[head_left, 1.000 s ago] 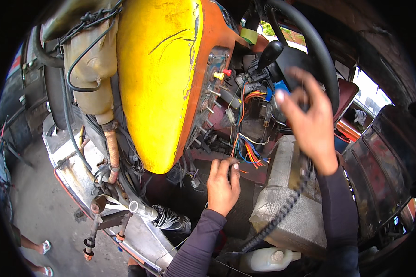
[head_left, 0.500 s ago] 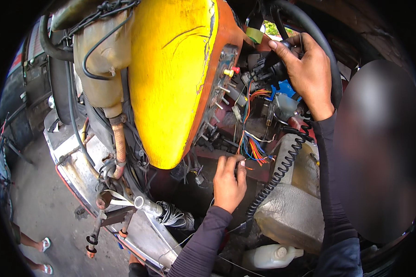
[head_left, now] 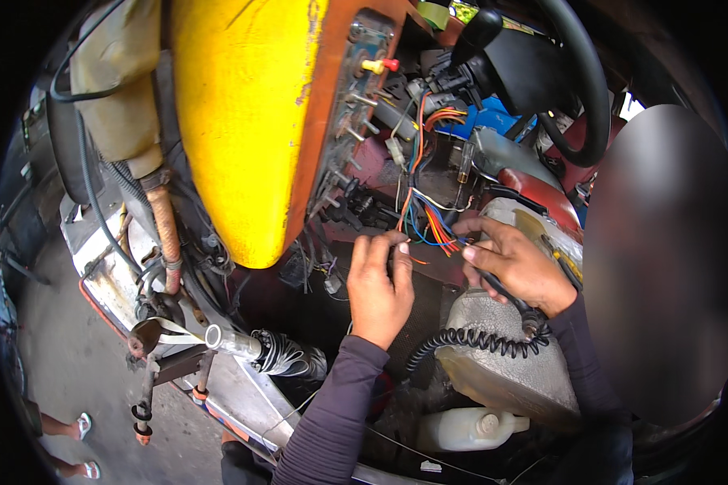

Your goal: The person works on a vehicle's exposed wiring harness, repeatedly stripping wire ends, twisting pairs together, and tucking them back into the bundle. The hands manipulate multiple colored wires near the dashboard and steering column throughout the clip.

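Note:
My left hand (head_left: 380, 287) pinches the end of a thin orange wire (head_left: 416, 260) below the bundle of loose coloured wires (head_left: 433, 222). My right hand (head_left: 514, 267) is closed around a black handled tool (head_left: 497, 287) with a coiled black cord (head_left: 489, 342); its tip is close to the bundle's loose ends. Above, the bundle runs up past a white connector (head_left: 395, 151) toward the steering column. Left of the wires is a yellow and orange body panel (head_left: 234, 129) with a plate of switches and studs (head_left: 356, 121) along its side.
The steering wheel (head_left: 598, 97) is at upper right. A grey padded block (head_left: 489, 372) and white plastic jug (head_left: 461, 430) lie below. A pipe frame (head_left: 170, 364) stands at lower left. Another person's feet (head_left: 83, 428) are on the pavement. A blurred oval hides the right side.
My right hand has come down from the lever by the steering wheel to the wire ends, holding the corded tool. My left hand stays at the wires. The view has shifted slightly.

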Available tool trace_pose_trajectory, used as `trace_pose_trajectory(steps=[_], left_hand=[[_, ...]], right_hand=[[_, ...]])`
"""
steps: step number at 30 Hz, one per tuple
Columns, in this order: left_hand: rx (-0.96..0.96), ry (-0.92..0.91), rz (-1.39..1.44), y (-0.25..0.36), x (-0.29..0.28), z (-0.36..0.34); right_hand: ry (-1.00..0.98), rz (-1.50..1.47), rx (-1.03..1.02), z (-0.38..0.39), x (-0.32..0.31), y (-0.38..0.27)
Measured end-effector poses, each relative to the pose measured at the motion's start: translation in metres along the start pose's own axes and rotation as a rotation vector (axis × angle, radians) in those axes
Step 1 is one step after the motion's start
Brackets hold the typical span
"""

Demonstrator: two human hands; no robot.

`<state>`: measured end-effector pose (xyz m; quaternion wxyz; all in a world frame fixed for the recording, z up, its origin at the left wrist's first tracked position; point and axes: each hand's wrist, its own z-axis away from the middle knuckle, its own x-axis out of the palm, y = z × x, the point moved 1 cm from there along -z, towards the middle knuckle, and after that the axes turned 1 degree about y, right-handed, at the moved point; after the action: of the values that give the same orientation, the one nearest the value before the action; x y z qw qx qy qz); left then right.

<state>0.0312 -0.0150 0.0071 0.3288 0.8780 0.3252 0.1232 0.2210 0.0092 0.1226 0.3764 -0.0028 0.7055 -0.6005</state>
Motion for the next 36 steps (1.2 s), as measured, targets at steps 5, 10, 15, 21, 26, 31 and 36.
trace_pose_trajectory(steps=[5, 10, 15, 21, 26, 31, 36], left_hand=[[-0.022, -0.002, -0.013, -0.001, 0.0, -0.002], [-0.014, -0.008, -0.015, 0.0, -0.001, 0.0], [-0.026, -0.007, -0.004, 0.001, 0.001, 0.0], [-0.039, -0.015, 0.004, 0.003, 0.0, 0.0], [0.019, 0.036, -0.037, 0.0, -0.001, 0.0], [0.023, 0.056, 0.011, 0.004, 0.004, 0.001], [0.02, 0.044, -0.006, 0.002, 0.0, 0.0]], right_hand=[[0.001, -0.081, 0.019, -0.015, 0.002, 0.011], [0.007, -0.114, 0.023, -0.018, 0.004, 0.012], [0.022, -0.128, 0.018, -0.017, 0.005, 0.013], [0.04, -0.096, -0.007, -0.013, 0.004, 0.01], [0.081, 0.08, -0.125, -0.006, 0.013, -0.019], [0.038, 0.118, -0.116, -0.032, 0.021, -0.019], [0.057, 0.095, -0.064, -0.036, 0.028, -0.02]])
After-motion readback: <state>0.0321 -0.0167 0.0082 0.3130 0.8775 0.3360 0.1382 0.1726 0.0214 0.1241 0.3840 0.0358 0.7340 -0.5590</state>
